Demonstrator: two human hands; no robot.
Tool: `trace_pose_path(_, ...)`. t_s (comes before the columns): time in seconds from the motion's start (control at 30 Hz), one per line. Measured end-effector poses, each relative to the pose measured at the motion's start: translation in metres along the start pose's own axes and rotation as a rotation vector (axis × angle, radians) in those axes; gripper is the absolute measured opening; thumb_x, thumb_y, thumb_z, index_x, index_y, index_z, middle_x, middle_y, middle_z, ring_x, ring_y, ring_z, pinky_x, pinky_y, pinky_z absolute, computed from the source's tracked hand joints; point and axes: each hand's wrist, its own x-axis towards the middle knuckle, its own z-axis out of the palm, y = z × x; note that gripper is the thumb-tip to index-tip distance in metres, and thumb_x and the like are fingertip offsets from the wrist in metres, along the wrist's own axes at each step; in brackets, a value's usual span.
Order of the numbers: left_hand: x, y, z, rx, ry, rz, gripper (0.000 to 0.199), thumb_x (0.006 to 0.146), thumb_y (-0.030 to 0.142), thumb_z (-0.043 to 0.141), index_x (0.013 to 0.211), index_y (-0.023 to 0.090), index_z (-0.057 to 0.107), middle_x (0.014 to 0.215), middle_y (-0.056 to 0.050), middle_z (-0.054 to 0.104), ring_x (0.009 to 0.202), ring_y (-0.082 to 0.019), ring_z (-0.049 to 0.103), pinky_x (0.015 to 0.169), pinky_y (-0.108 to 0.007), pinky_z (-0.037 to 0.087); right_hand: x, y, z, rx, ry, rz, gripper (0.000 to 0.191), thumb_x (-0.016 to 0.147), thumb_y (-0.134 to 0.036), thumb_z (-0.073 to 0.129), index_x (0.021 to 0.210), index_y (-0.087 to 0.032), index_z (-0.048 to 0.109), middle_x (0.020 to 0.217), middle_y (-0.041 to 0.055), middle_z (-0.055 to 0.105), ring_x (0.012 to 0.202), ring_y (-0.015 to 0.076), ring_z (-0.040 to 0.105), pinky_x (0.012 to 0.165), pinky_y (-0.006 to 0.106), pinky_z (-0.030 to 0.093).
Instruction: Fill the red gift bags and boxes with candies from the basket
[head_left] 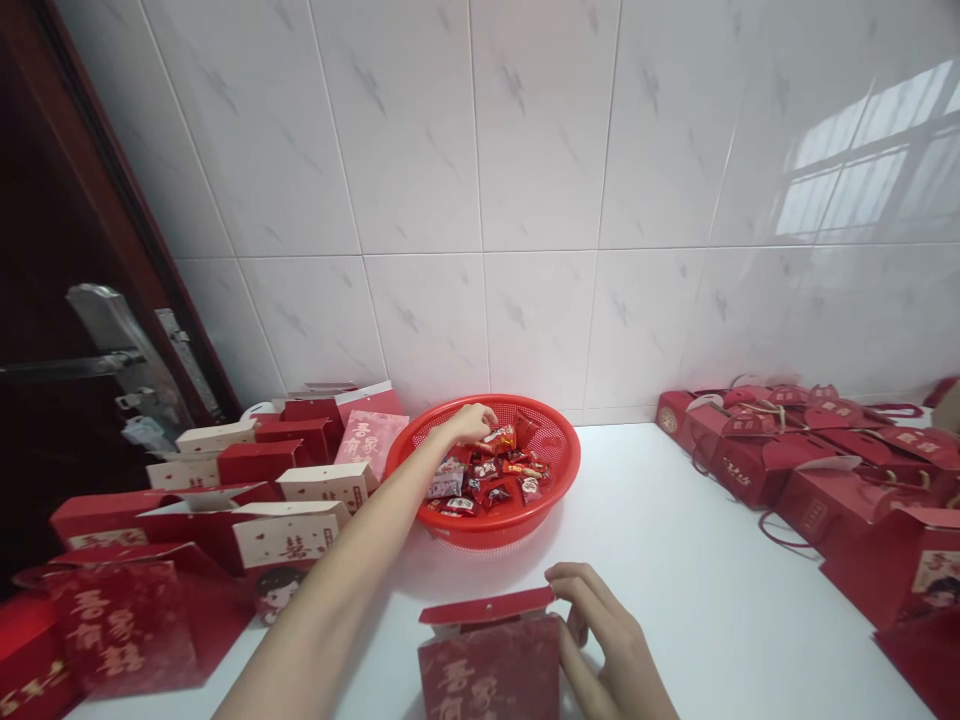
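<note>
My left hand (471, 424) reaches into a red plastic basket (574, 455) with perforated walls. Its fingers are curled down over small wrapped candies (487, 480), and what they pinch, if anything, is hidden. At the bottom centre stands a dark red gift box (487, 665) with gold lettering on its front and its top flap raised. My right hand (604, 640) grips this box at its right edge, the fingers near the flap and the thumb lower down.
On the left stand several red and cream boxes (127, 625) with tops standing up. Several closed red boxes (772, 465) with cord handles are grouped on the right. Behind the white table (675, 560) rises a tiled wall (540, 200). A dark door (45, 240) with a metal handle is at left.
</note>
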Motion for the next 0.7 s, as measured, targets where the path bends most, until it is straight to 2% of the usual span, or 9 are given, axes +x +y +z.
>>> trace_pose_path(0.1, -0.005, 0.014, 0.002, 0.007, -0.102, 0.092, 0.044, 0.07, 0.008, 0.054, 0.109, 0.017, 0.072, 0.107, -0.005, 0.076, 0.093, -0.018, 0.069, 0.075, -0.021, 0.051, 0.0, -0.001, 0.0, 0.019, -0.027, -0.005, 0.028, 0.095, -0.011, 0.036, 0.111, -0.024, 0.055, 0.107, 0.0082, 0.061, 0.057, 0.0108, 0.056, 0.055, 0.023, 0.05)
trace_pose_path(0.2, -0.008, 0.031, 0.012, 0.046, -0.213, 0.169, 0.042, 0.071, 0.016, 0.063, 0.111, 0.022, 0.072, 0.113, -0.004, 0.075, 0.102, -0.021, 0.068, 0.085, -0.024, 0.051, 0.001, -0.002, -0.001, 0.03, -0.045, -0.009, 0.028, 0.094, -0.011, 0.036, 0.11, -0.024, 0.054, 0.107, 0.0085, 0.061, 0.061, 0.0116, 0.058, 0.055, 0.023, 0.05)
trace_pose_path(0.33, -0.009, 0.051, 0.035, 0.223, -0.347, 0.309, 0.073, 0.067, 0.038, 0.076, 0.137, 0.026, 0.056, 0.143, -0.011, 0.056, 0.129, -0.031, 0.052, 0.105, -0.036, 0.043, 0.001, -0.003, -0.001, 0.031, -0.058, -0.017, 0.029, 0.094, -0.01, 0.036, 0.111, -0.024, 0.054, 0.107, 0.0084, 0.06, 0.061, 0.0113, 0.058, 0.055, 0.022, 0.049)
trace_pose_path(0.4, -0.01, 0.059, 0.045, 0.332, -0.409, 0.337, 0.076, 0.068, 0.04, 0.075, 0.14, 0.028, 0.053, 0.148, -0.013, 0.05, 0.131, -0.034, 0.05, 0.105, -0.043, 0.043, 0.001, -0.003, -0.001, 0.021, -0.063, -0.023, 0.029, 0.094, -0.009, 0.036, 0.112, -0.024, 0.054, 0.107, 0.0083, 0.06, 0.059, 0.0105, 0.056, 0.055, 0.022, 0.049)
trace_pose_path(0.47, -0.012, 0.064, 0.051, 0.393, -0.447, 0.315, 0.064, 0.069, 0.036, 0.073, 0.131, 0.03, 0.061, 0.143, -0.012, 0.054, 0.122, -0.035, 0.057, 0.098, -0.044, 0.048, 0.001, -0.003, 0.0, 0.017, -0.068, -0.026, 0.028, 0.094, -0.009, 0.037, 0.111, -0.023, 0.053, 0.106, 0.0084, 0.06, 0.059, 0.0102, 0.055, 0.054, 0.022, 0.048)
trace_pose_path(0.57, -0.013, 0.066, 0.054, 0.408, -0.461, 0.312, 0.041, 0.066, 0.028, 0.074, 0.106, 0.027, 0.074, 0.124, -0.008, 0.066, 0.105, -0.028, 0.065, 0.089, -0.035, 0.051, 0.0, 0.0, 0.001, 0.022, -0.076, -0.031, 0.029, 0.093, -0.008, 0.037, 0.112, -0.023, 0.053, 0.107, 0.0083, 0.06, 0.06, 0.0103, 0.056, 0.054, 0.022, 0.048)
trace_pose_path(0.7, -0.008, 0.058, 0.048, 0.387, -0.441, 0.274, 0.021, 0.057, 0.019, 0.077, 0.078, 0.02, 0.075, 0.088, -0.004, 0.074, 0.082, -0.023, 0.068, 0.073, -0.027, 0.052, -0.001, 0.003, 0.002, 0.031, -0.073, -0.045, 0.033, 0.09, -0.005, 0.037, 0.113, -0.023, 0.053, 0.107, 0.0073, 0.058, 0.061, 0.0098, 0.056, 0.055, 0.022, 0.048)
